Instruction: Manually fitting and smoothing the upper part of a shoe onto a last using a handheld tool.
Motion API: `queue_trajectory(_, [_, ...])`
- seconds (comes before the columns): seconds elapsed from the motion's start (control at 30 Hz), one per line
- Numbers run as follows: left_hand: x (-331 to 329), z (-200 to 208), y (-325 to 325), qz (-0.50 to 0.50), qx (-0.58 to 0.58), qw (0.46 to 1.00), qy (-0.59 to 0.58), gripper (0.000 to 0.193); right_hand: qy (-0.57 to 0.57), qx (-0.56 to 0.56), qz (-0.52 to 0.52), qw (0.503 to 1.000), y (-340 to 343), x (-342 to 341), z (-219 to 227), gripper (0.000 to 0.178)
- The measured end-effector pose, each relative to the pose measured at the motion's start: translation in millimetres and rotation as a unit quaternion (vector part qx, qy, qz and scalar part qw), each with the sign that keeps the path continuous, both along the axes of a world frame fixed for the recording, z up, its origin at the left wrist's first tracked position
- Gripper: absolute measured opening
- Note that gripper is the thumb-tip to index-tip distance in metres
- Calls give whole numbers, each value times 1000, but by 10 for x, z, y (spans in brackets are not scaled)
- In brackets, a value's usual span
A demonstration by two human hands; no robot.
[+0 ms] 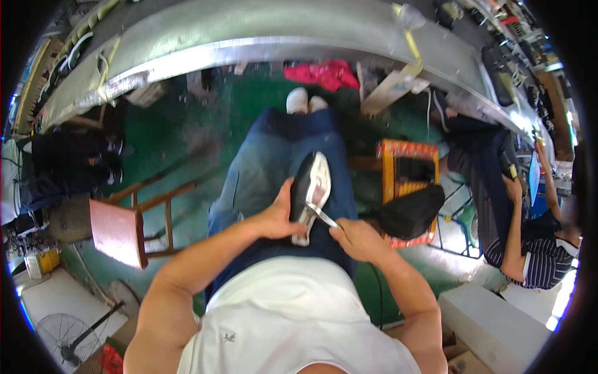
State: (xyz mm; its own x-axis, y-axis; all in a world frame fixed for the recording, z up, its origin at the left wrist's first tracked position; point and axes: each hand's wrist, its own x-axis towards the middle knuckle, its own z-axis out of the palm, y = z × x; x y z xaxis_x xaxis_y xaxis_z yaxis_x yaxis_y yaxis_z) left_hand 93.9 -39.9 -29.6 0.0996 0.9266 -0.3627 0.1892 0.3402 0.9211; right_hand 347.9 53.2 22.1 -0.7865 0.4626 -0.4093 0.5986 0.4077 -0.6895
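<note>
Across my thighs lies a shoe upper on a last [310, 187], its black side to the left and its pale, whitish underside facing up. My left hand [278, 213] grips its near left side, thumb spread along the edge. In my right hand [359, 238] is a silver metal tool that looks like pincers [323, 216]. The tool's tip meets the shoe upper around its middle. The jaws are too small to make out.
A long metal-edged bench [249, 50] spans the far side. A wooden stool [118, 230] stands left; a yellow-and-red crate [408, 149] with a black cloth [412, 212] is at right. A fan [68, 343] sits lower left. A co-worker in a striped shirt [542, 262] works at far right.
</note>
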Motion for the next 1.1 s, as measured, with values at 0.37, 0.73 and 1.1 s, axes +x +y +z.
queue_trajectory(0.37, [-441,243,702,240,-86,919,-300,71,113,360,-234,896,2192,148,841,33])
queue_trajectory(0.73, [-2466,2305,3445,249,146,951,114,77,-7,509,-303,806,4864,522,468,50])
queue_trajectory(1.1, [-4007,1657,5339,-9,166,558,813,60,24,432,-356,828,4775,394,666,48])
